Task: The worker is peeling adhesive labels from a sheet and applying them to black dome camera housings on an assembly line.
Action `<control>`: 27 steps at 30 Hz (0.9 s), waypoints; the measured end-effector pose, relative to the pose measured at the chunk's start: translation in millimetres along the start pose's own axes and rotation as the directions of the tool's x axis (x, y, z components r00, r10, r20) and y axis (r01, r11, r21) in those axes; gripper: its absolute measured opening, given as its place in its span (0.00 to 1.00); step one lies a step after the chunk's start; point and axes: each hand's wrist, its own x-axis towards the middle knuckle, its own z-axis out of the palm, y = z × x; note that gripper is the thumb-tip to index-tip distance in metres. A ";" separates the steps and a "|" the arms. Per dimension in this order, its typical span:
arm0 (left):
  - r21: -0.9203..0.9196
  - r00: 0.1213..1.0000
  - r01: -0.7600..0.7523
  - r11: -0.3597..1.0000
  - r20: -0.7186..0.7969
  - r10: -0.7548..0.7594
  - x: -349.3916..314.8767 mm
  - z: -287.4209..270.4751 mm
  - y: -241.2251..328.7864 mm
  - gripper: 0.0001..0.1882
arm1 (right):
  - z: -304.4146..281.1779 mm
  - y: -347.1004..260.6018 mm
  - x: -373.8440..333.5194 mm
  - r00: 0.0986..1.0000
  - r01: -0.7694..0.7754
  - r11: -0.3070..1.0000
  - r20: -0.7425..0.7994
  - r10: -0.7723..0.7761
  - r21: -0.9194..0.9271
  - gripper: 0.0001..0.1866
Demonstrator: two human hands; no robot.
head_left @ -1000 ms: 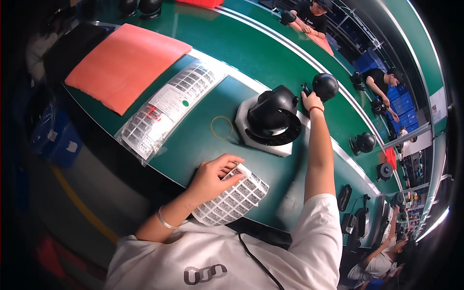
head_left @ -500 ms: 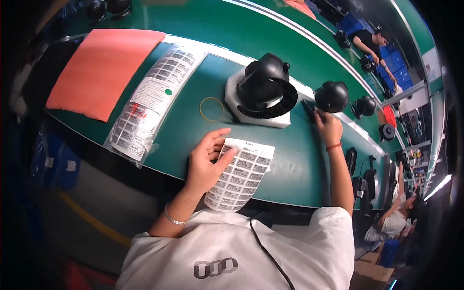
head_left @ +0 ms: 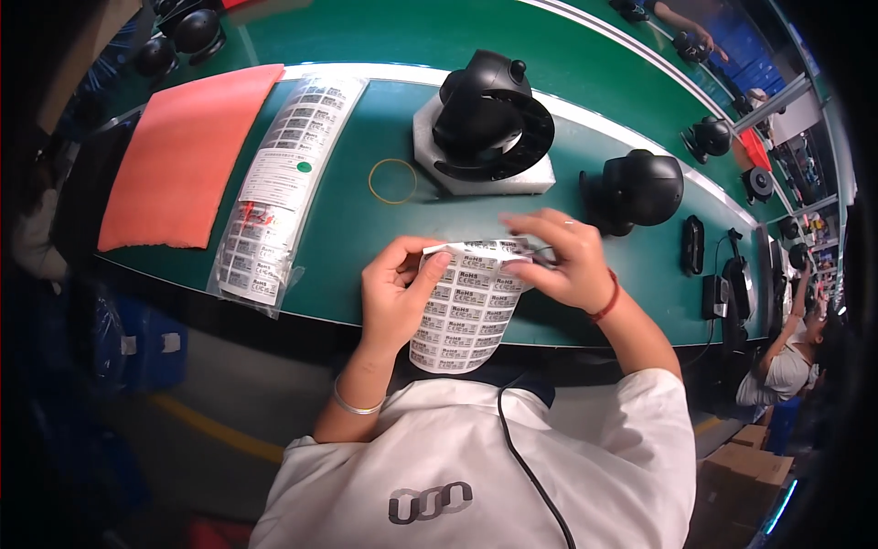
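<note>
A white sheet of printed grey labels (head_left: 462, 316) hangs in front of me, its top edge bent over. My left hand (head_left: 398, 293) grips it at the upper left, thumb on the front. At the top right corner my right hand (head_left: 572, 265) has its thumb against the sheet and its fingers reaching over the edge. Whether a single label is between those fingertips is hidden. Beyond the sheet, a black rounded device housing (head_left: 485, 119) rests on a white foam block (head_left: 494, 186). A second black round device (head_left: 645, 188) stands on the table to the right.
To the left lie a bagged stack of label sheets (head_left: 279, 201) and an orange foam sheet (head_left: 183, 165). A yellow rubber band (head_left: 370, 183) lies on the green table (head_left: 357, 242). A black power adapter (head_left: 716, 295) sits at right. Other people work farther right.
My right hand has come back from the black device at the right to the label sheet's top corner. The black device stays on the table. The view has shifted slightly.
</note>
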 end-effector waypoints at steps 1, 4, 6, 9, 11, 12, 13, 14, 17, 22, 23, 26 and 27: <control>0.010 1.000 0.002 1.000 0.003 -0.002 -1.1 -2.8 -1.3 0.08 | 13.3 3.4 3.1 0.998 0.061 0.995 0.018 -0.062 0.084 0.17; 0.029 0.999 0.037 0.999 -0.008 -0.036 -3.1 -8.1 0.4 0.09 | 27.4 1.0 -2.0 0.997 0.044 0.985 0.052 -0.054 0.167 0.07; 0.005 0.996 0.035 0.999 0.084 -0.035 0.3 -0.9 9.8 0.13 | 32.9 -3.3 -5.3 0.997 0.024 0.978 0.064 -0.038 0.207 0.05; 0.114 0.990 0.092 0.989 0.096 -0.103 2.7 3.1 12.9 0.10 | 35.0 -0.4 -11.6 0.993 0.086 0.977 0.064 -0.100 0.196 0.07; 0.189 0.987 0.084 0.978 0.116 -0.107 2.1 1.7 13.1 0.06 | 34.4 -1.1 -8.9 0.990 0.142 0.978 -0.004 -0.143 0.154 0.07; 0.198 0.986 0.088 0.976 0.121 -0.113 1.4 2.2 12.6 0.06 | 31.7 -1.6 -5.5 0.979 0.197 0.975 -0.065 -0.191 0.100 0.06; 0.208 0.991 0.062 0.976 0.103 -0.085 -0.3 0.5 12.6 0.06 | 26.9 -1.3 1.3 0.949 0.279 0.960 -0.158 -0.273 0.022 0.06; 0.218 0.995 0.035 0.975 0.087 -0.055 -1.1 -0.2 12.4 0.05 | 14.7 -4.6 6.4 0.936 0.291 0.956 -0.196 -0.291 -0.031 0.07; 0.210 0.996 -0.026 0.977 0.087 0.008 -0.1 1.6 10.7 0.03 | 5.5 4.2 -3.0 0.961 0.064 0.965 -0.275 0.008 0.253 0.16; 0.223 0.998 -0.067 0.972 0.030 0.062 -0.2 2.9 5.6 0.04 | -5.7 -2.4 -3.6 0.843 -0.328 0.654 -0.101 0.528 0.681 0.07; 0.230 0.998 -0.056 0.972 0.004 0.057 -1.2 2.3 5.4 0.04 | -13.9 -0.9 -2.0 0.838 -0.411 0.590 0.033 0.545 0.695 0.11; 0.284 0.998 -0.044 0.958 -0.040 0.058 -0.9 3.2 4.4 0.06 | -17.3 7.7 -2.2 0.866 -0.433 0.426 0.236 0.441 0.794 0.19; 0.287 0.998 -0.044 0.957 -0.039 0.058 -0.7 3.0 5.2 0.06 | -15.6 6.1 -3.4 0.877 -0.424 0.444 0.235 0.419 0.789 0.20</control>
